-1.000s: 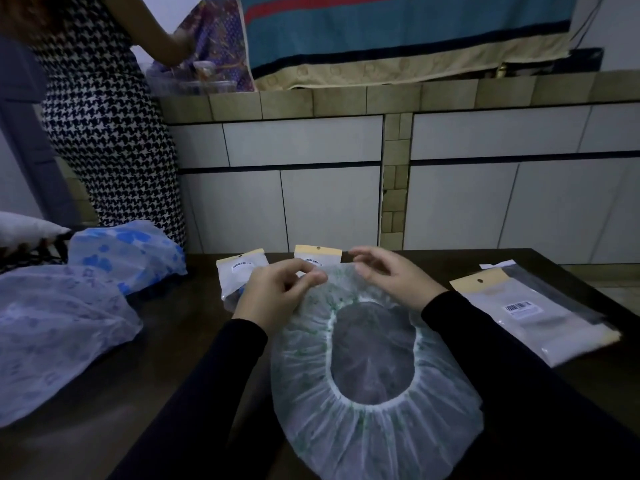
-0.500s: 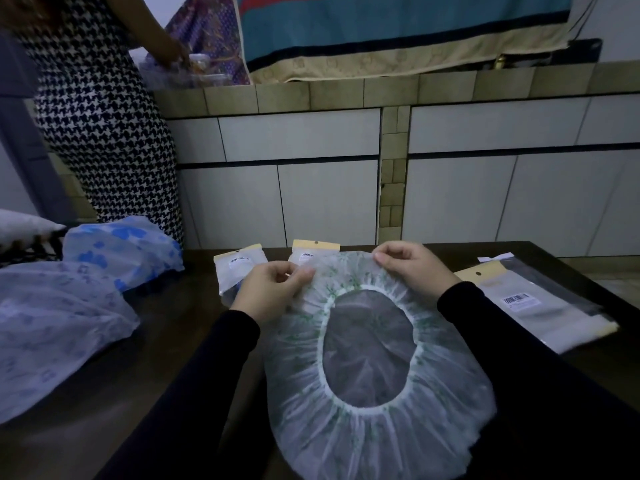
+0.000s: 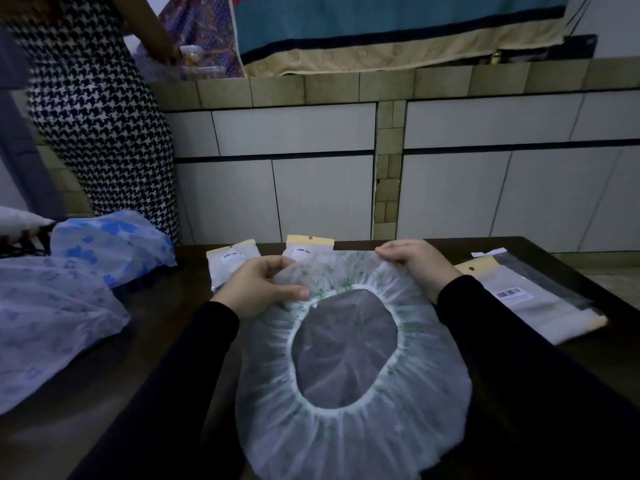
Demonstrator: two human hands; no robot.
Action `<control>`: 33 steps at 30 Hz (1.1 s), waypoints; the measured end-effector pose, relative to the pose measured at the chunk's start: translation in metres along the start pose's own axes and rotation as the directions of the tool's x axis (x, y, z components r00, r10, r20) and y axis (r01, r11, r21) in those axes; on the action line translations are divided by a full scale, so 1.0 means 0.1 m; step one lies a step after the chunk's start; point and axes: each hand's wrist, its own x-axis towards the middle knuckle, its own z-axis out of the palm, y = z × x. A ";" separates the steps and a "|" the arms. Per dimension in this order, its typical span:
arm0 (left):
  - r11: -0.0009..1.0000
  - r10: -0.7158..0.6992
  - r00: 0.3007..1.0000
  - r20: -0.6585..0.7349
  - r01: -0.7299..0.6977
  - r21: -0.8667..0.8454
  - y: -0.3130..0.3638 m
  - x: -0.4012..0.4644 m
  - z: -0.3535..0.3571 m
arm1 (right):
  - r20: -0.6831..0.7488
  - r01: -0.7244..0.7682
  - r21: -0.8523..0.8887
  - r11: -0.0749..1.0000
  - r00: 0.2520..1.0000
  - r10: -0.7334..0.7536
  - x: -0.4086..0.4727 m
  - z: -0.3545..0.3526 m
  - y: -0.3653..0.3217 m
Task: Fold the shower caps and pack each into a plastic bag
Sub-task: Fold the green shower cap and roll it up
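While the dark wooden bench [image 3: 156,341] carried everything in view, the largest thing on it was a pale translucent shower cap with faint blue print [image 3: 45,327], slumped at the left edge. Just behind that lay a second blue-flowered shower cap [image 3: 110,247], near the far left corner. The white shower cap with green flecks [image 3: 353,441] sat at the middle of the near edge, its elastic opening facing up and its near part spread over the bench, while its far rim was lifted off the surface. The left hand [image 3: 256,289] pinched that far rim on its left side, thumb on top and fingers curled beneath, so the grip was clenched on the cap. The right hand [image 3: 415,265] pinched the same rim on its right side, fingers curled over the edge. At the right edge lay a stack of flat plastic bags [image 3: 533,303] with a yellow header and a barcode label. Two small packed bags [image 3: 232,261] with yellow headers lay at the far edge, just behind the left hand. Beyond the far left corner stood a person in a houndstooth dress [image 3: 97,109].
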 end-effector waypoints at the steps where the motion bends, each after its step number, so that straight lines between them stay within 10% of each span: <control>1: 1.000 -0.010 1.000 -0.006 0.010 0.009 0.00 0.00 -0.02 | -0.052 0.007 -0.049 0.999 0.999 -0.009 0.02 0.00 0.03; 5: 0.999 -0.028 0.987 -0.156 0.023 -0.038 -0.10 0.04 -0.02 | -0.152 0.105 -0.493 0.864 0.967 -0.204 0.03 0.05 0.09; 17: 0.936 0.317 0.875 -0.365 -0.225 0.272 -0.10 0.03 0.10 | 0.111 0.140 -0.424 0.895 0.989 -0.102 -0.04 0.03 -0.07; 26: 0.971 -0.208 0.978 -0.022 0.209 0.116 -0.35 0.09 0.07 | -0.178 0.040 -0.680 0.733 0.960 -0.217 0.03 -0.04 0.12; 30: 0.884 0.050 0.957 -0.286 0.091 0.459 -0.28 0.10 0.32 | -0.233 -0.034 -0.905 0.424 0.874 -0.427 -0.12 -0.05 0.12; 33: 0.713 0.269 0.920 -0.285 0.008 0.701 -0.14 -0.04 0.51 | -0.150 0.021 -0.920 0.391 0.903 -0.403 -0.31 -0.03 0.13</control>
